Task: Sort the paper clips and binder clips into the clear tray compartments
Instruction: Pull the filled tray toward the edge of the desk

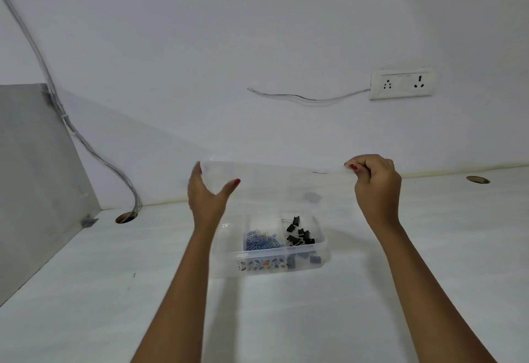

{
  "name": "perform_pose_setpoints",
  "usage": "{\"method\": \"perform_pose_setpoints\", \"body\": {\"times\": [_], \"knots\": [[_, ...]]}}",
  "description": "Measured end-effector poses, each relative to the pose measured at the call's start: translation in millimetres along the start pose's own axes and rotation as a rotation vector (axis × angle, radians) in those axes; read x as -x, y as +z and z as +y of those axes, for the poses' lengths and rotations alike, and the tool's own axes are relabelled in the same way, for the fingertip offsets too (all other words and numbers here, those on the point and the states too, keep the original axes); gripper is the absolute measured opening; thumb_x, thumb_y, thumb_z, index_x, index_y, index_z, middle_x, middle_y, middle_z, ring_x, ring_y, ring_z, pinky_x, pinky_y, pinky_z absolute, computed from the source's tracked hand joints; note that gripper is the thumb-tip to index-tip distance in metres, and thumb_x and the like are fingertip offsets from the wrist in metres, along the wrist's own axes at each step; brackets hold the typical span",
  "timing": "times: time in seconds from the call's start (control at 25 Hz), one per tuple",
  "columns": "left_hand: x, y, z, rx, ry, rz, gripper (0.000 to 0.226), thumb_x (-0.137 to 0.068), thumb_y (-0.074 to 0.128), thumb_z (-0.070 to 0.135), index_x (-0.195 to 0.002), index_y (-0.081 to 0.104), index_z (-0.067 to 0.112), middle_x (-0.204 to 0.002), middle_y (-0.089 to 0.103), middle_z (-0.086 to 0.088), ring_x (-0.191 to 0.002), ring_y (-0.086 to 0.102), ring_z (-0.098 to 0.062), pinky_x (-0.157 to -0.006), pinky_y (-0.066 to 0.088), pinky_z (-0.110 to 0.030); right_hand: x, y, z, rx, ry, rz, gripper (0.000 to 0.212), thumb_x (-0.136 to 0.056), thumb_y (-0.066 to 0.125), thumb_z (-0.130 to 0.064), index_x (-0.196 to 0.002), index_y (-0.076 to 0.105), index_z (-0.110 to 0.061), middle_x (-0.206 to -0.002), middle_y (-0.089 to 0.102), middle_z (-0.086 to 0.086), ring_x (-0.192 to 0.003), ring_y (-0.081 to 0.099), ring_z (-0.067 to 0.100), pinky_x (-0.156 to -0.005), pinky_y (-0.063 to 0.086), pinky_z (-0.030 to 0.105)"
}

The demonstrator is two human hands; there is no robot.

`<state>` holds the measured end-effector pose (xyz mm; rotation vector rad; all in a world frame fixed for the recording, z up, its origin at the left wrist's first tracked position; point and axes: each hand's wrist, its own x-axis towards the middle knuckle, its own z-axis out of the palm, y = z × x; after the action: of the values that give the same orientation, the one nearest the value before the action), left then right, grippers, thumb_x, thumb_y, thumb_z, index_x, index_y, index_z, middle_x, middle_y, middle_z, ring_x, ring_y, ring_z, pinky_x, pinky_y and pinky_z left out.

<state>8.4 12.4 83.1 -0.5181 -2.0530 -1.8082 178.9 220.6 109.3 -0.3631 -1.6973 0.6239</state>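
The left hand (210,195) grips the left end of a clear plastic lid (272,175), thumb spread wide in front, fingers behind; the right hand (376,182) pinches the lid's right edge with curled fingers; below, apart from the raised lid, the clear plastic compartment tray (323,244) sits on the white desk (429,248); blue wire paper clips (262,241) fill its middle compartment, black binder clips (299,232) the right one.

Forearms bare; red nail polish on L hand (206,195) & R hand (376,185) (seen on thumbs).
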Motion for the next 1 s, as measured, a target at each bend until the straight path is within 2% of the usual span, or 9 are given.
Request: {"method": "perform_pose_setpoints", "body": {"times": [0.08,0.16,0.32,0.44,0.56,0.64,0.72,0.84,1.0], "knots": [[-6.7,-9.9,5.2,0.066,0.033,-0.087,0.016,-0.08,0.068,0.022,-0.08,0.054,0.014,-0.081,0.059,-0.005,-0.084,0.056,-0.025,-0.08,0.044,-0.038,-3.8,7.4,2.8,-0.121,0.135,-0.006,0.016,-0.087,0.05,-0.001,-0.088,0.066,-0.003,-0.092,0.065,0.006,-0.091,0.055,0.024,-0.068,0.036,-0.001],[-5.2,-14.4,3.3,0.169,-0.041,-0.069,0.026,-0.083,0.065,0.017,-0.065,0.046,0.016,-0.066,0.05,-0.002,-0.068,0.05,-0.021,-0.072,0.045,-0.037,0.7,17.9,14.2,-0.252,0.348,-0.101,0.02,-0.09,0.053,-0.018,-0.107,0.06,-0.01,-0.106,0.06,0.002,-0.101,0.054,0.021,-0.072,0.039,0.007],[-1.7,-16.7,-7.0,0.333,-0.348,-0.004,0.023,-0.087,0.059,0.029,-0.071,0.048,0.016,-0.072,0.054,-0.001,-0.065,0.052,-0.015,-0.057,0.04,-0.023,40.7,33.5,39.6,-0.476,0.686,-0.52,0.026,-0.09,0.05,-0.031,-0.116,0.052,-0.03,-0.118,0.06,0.004,-0.102,0.06,0.024,-0.07,0.047,0.028],[-15.1,-16.6,-18.7,0.218,-0.514,-0.081,0.025,-0.089,0.055,0.037,-0.084,0.051,0.012,-0.074,0.056,0.0,-0.062,0.053,-0.013,-0.054,0.037,-0.023,58.6,37.6,40.7,-0.654,0.725,-0.457,0.019,-0.092,0.048,-0.018,-0.099,0.061,-0.031,-0.089,0.067,0.006,-0.062,0.063,0.017,-0.053,0.053,0.026],[-19.1,-14.5,-41.6,0.162,-0.654,-0.144,0.033,-0.088,0.056,0.035,-0.099,0.051,0.004,-0.082,0.059,-0.006,-0.071,0.058,-0.02,-0.061,0.043,-0.027,64.4,49.2,48.3,-0.404,0.739,-0.382,0.017,-0.088,0.055,-0.012,-0.103,0.062,-0.009,-0.075,0.062,0.006,-0.062,0.053,0.019,-0.058,0.046,0.03],[-12.3,-12.4,-58.6,-0.007,-0.675,-0.224,0.045,-0.085,0.061,0.029,-0.113,0.052,-0.006,-0.108,0.061,-0.02,-0.1,0.059,-0.035,-0.085,0.048,-0.039,72.3,59.4,58.1,-0.162,0.73,-0.384,0.018,-0.084,0.06,-0.015,-0.097,0.064,-0.004,-0.08,0.063,0.011,-0.076,0.057,0.027,-0.071,0.047,0.036],[-4.9,-10.3,-71.7,-0.253,-0.591,-0.244,0.05,-0.08,0.062,0.026,-0.119,0.051,-0.005,-0.127,0.051,-0.025,-0.117,0.048,-0.038,-0.099,0.04,-0.042,81.3,65.0,65.1,-0.027,0.745,-0.421,0.019,-0.083,0.061,-0.02,-0.092,0.065,-0.003,-0.087,0.063,0.015,-0.083,0.057,0.032,-0.079,0.047,0.043],[-4.4,-11.2,-79.5,-0.614,-0.483,-0.195,0.041,-0.085,0.051,0.019,-0.123,0.052,0.004,-0.136,0.037,-0.018,-0.122,0.036,-0.036,-0.099,0.037,-0.04,87.3,69.8,72.2,-0.071,0.863,-0.506,0.023,-0.086,0.058,-0.017,-0.1,0.061,0.002,-0.091,0.06,0.013,-0.082,0.054,0.03,-0.074,0.042,0.035],[-3.8,-11.6,-102.1,-0.431,-0.472,-0.302,0.037,-0.095,0.042,0.018,-0.129,0.048,0.005,-0.137,0.049,-0.016,-0.126,0.043,-0.034,-0.102,0.035,-0.036,92.5,78.4,78.0,-0.068,0.926,-0.567,0.024,-0.091,0.048,-0.023,-0.098,0.058,-0.002,-0.095,0.057,0.014,-0.085,0.053,0.03,-0.073,0.04,0.033]]}}
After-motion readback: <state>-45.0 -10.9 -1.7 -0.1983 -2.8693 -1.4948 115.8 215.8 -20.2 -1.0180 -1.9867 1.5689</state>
